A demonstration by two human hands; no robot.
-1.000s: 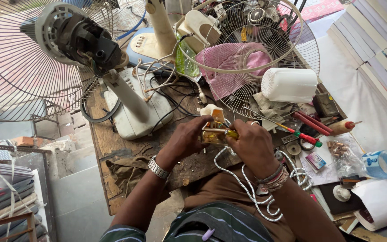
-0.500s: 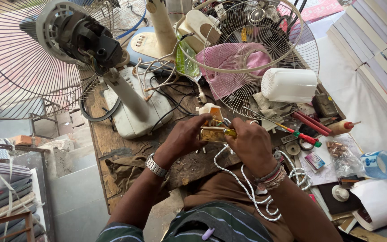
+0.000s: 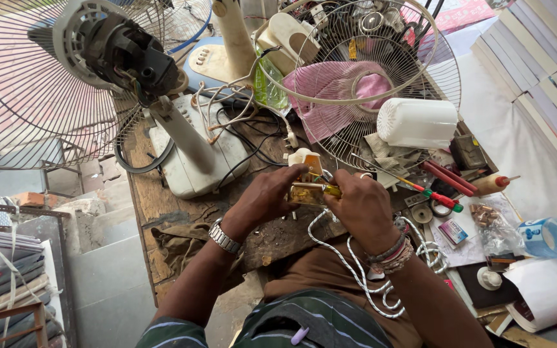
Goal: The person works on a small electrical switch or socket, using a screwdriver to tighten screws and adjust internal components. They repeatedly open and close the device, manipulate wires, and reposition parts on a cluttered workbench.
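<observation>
- I find both hands meeting over the middle of the bench (image 3: 162, 206), near its front edge, closed around one small yellowish electrical part (image 3: 309, 192).
- My left hand (image 3: 267, 200) grips the part from the left side, fingers curled over it; a metal wristwatch (image 3: 224, 237) sits on that wrist.
- My right hand (image 3: 359, 206) pinches the part from the right, fingers bent in tight; bead bracelets (image 3: 391, 253) circle that wrist.
- A cream plastic piece (image 3: 304, 158) stands up just behind the held part; I cannot tell whether the two are joined.
- A white braided cord (image 3: 356, 274) runs from under the hands, down across the lap, and coils towards the right.
- A white fan base (image 3: 191, 161) with its slanted neck lies left of the hands, towards the bench's back edge; the dark fan motor (image 3: 127, 55) and a wire guard (image 3: 27, 96) overhang the back left corner.
- A second round fan guard (image 3: 362, 71) with pink cloth inside it rests at the back right; a white ribbed cylinder (image 3: 417, 122) lies against its lower rim.
- Red-handled tools (image 3: 449, 180) and a red and green screwdriver (image 3: 430, 192) lie just right of the right hand, near the bench's right edge.
</observation>
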